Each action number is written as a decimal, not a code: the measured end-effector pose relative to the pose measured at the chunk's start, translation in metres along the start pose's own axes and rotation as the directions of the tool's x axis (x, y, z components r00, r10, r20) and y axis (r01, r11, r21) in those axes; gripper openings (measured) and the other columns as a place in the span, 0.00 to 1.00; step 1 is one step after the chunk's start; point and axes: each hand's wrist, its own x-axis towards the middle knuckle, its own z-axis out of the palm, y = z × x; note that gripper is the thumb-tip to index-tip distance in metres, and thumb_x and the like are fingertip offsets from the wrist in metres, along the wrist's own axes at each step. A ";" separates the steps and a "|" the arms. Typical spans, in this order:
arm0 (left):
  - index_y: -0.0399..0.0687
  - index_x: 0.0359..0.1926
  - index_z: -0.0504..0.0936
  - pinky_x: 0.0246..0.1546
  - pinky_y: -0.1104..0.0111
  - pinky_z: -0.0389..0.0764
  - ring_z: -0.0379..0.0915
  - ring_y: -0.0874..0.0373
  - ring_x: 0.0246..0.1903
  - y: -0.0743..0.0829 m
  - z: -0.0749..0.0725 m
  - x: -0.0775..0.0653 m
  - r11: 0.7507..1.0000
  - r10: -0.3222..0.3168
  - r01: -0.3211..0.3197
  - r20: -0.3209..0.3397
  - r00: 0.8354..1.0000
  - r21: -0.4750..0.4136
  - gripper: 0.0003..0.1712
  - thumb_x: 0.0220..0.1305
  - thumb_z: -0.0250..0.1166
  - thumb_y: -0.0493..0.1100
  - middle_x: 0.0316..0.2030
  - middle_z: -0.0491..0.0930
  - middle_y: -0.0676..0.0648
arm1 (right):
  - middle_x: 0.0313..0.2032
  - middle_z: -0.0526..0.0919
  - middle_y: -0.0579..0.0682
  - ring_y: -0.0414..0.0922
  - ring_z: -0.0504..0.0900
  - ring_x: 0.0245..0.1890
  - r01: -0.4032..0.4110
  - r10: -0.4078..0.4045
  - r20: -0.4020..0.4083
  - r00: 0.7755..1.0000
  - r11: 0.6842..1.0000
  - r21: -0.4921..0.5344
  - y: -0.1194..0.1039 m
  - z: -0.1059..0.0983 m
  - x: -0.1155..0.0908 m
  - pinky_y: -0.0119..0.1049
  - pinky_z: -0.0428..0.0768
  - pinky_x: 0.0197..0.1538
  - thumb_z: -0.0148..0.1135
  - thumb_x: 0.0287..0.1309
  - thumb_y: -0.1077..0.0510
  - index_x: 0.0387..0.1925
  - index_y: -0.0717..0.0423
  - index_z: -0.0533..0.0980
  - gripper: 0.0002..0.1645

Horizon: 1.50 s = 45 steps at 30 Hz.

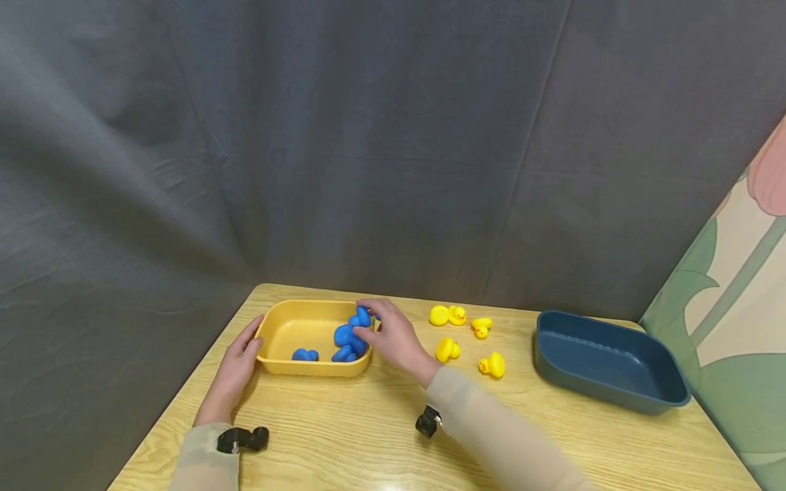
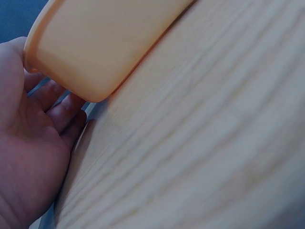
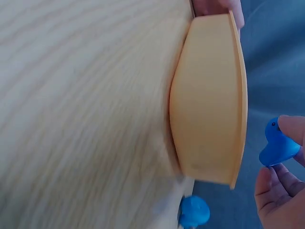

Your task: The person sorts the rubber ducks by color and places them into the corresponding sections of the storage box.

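Note:
My left hand [image 1: 238, 360] holds the left end of a yellow plastic bin [image 1: 295, 369], thumb by the rim and fingers against the outer wall [image 2: 81, 57]. Over the bin's right end, my right hand [image 1: 398, 335] pinches a blue rubber duck [image 3: 280, 147] between thumb and fingers. Several blue ducks [image 1: 344, 334] lie together inside at that end, and another blue duck [image 1: 305, 355] lies near the front wall. In the right wrist view a blue duck [image 3: 194, 211] shows outside the bin, on the table beyond its end.
Several yellow rubber ducks [image 1: 447, 349] lie scattered on the wooden table [image 1: 344, 429] right of the bin. A dark blue bin [image 1: 604, 395] stands farther right. Behind the table hangs a grey curtain [image 1: 393, 150], and a flower-patterned panel [image 1: 737, 327] borders the right side.

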 end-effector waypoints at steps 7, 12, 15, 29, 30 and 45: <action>0.57 0.91 0.49 0.85 0.44 0.48 0.38 0.42 0.87 -0.001 0.002 0.001 1.000 -0.009 0.009 0.008 1.000 0.007 0.36 0.90 0.46 0.47 0.89 0.46 0.43 | 0.69 0.80 0.52 0.54 0.84 0.63 0.016 -0.016 0.052 0.998 1.000 0.001 -0.008 0.018 -0.002 0.49 0.85 0.62 0.73 0.75 0.50 0.77 0.52 0.76 0.34; 0.57 0.91 0.50 0.85 0.45 0.47 0.38 0.42 0.87 -0.002 0.001 0.001 1.000 -0.005 0.005 0.003 1.000 0.004 0.36 0.90 0.46 0.47 0.89 0.46 0.43 | 0.70 0.81 0.51 0.50 0.85 0.59 0.041 -0.039 0.067 0.997 0.999 -0.019 -0.015 0.029 -0.001 0.45 0.86 0.61 0.73 0.75 0.49 0.76 0.51 0.77 0.33; 0.57 0.91 0.50 0.85 0.45 0.48 0.38 0.42 0.87 -0.003 0.001 0.000 1.000 -0.001 0.001 -0.001 1.000 0.011 0.36 0.90 0.46 0.48 0.89 0.47 0.44 | 0.68 0.81 0.50 0.47 0.84 0.58 0.046 -0.044 0.074 0.996 0.998 -0.035 -0.020 0.033 0.000 0.42 0.86 0.60 0.72 0.76 0.48 0.76 0.50 0.77 0.33; 0.55 0.91 0.51 0.85 0.43 0.48 0.39 0.40 0.87 -0.002 0.002 0.004 1.000 0.009 -0.009 -0.007 1.000 0.017 0.36 0.90 0.46 0.48 0.89 0.47 0.43 | 0.71 0.81 0.50 0.53 0.84 0.63 0.030 -0.031 0.068 0.997 1.000 0.003 -0.024 0.030 0.001 0.47 0.84 0.62 0.71 0.77 0.50 0.77 0.51 0.76 0.33; 0.56 0.91 0.50 0.85 0.43 0.48 0.38 0.41 0.87 -0.002 0.002 0.004 1.000 0.005 -0.005 -0.007 1.000 0.022 0.36 0.90 0.46 0.48 0.89 0.46 0.43 | 0.71 0.81 0.50 0.53 0.84 0.63 0.031 -0.031 0.059 0.998 1.000 0.004 -0.023 0.028 0.002 0.47 0.85 0.62 0.72 0.77 0.51 0.77 0.51 0.76 0.33; 0.57 0.91 0.50 0.85 0.44 0.47 0.39 0.42 0.87 -0.006 -0.001 0.003 1.000 0.016 -0.016 -0.003 1.000 0.026 0.36 0.90 0.46 0.47 0.89 0.47 0.43 | 0.71 0.79 0.54 0.57 0.76 0.72 -0.070 0.063 -0.097 0.993 0.995 -0.077 0.009 -0.004 0.015 0.57 0.72 0.78 0.74 0.74 0.52 0.76 0.49 0.77 0.33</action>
